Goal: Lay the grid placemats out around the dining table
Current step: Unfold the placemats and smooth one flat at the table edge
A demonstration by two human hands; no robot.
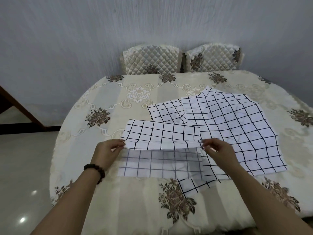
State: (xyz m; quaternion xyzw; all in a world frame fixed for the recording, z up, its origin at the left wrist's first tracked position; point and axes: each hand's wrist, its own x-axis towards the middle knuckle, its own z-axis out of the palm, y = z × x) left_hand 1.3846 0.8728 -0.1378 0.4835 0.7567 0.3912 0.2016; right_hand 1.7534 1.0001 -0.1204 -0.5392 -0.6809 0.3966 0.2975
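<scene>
Placemat (160,135) is pinched at both near corners, left hand (108,150) and right hand (216,150) (keep it taut, lower flat).

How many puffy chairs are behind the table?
2. The left cream quilted chair back and the right cream quilted chair back stand side by side behind the far edge of the floral-clothed table. Others may be out of view.
</scene>
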